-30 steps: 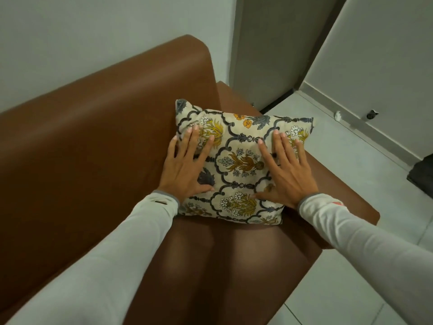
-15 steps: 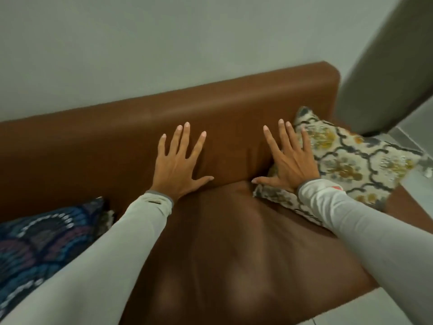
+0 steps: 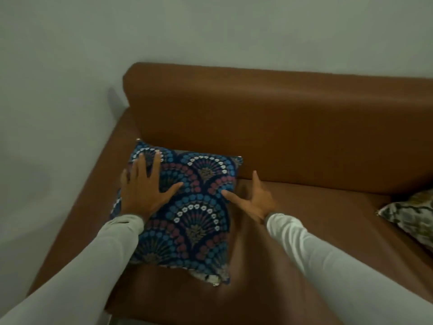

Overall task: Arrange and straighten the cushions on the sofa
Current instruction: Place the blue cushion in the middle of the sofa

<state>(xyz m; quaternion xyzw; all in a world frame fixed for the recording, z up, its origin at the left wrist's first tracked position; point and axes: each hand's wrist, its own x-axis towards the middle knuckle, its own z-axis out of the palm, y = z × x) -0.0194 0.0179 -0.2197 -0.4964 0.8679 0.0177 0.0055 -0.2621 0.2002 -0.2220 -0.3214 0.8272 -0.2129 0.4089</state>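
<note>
Fingers (image 3: 156,160) of left hand (image 3: 143,191) spread flat on blue cushion (image 3: 196,214)

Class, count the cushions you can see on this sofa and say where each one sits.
2. The blue fan-patterned cushion lies at the sofa's left end under the left hand. The cream floral cushion sits at the right edge, partly cut off; others may lie beyond view.
</note>
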